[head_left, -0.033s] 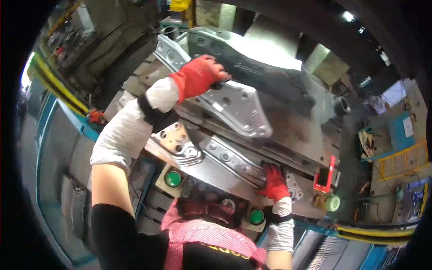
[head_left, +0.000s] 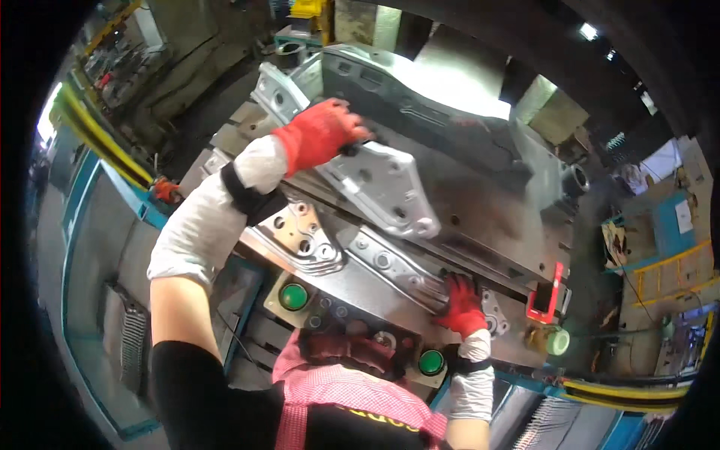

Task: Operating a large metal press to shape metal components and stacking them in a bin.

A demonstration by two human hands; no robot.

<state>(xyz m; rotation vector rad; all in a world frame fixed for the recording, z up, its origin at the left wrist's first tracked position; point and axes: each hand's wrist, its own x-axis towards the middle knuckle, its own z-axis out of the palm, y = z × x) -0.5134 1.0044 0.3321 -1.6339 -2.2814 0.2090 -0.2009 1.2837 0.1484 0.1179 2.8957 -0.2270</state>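
My left hand (head_left: 321,136), in a red glove, is closed around the narrow middle of a stamped grey metal bracket (head_left: 394,189). The bracket is held tilted above the machine's front edge, its wide, holed end pointing to the lower right. Lower down at the right, my right hand (head_left: 461,306), also red-gloved, is closed over the waist of a second metal bracket (head_left: 384,259) lying on the front ledge (head_left: 360,289). A third bracket (head_left: 304,234) lies to its left, partly hidden by my left forearm.
Behind the brackets stands a large dark metal die block (head_left: 420,124). Two green push buttons (head_left: 293,297) (head_left: 431,362) sit on the near panel. At the right are a red frame-shaped piece (head_left: 546,294) and a pale green round knob (head_left: 557,342). A yellow rail (head_left: 105,139) runs at the left.
My left hand and its bracket have moved slightly left and down. The right hand stays on its bracket. The whole view has shifted a little.
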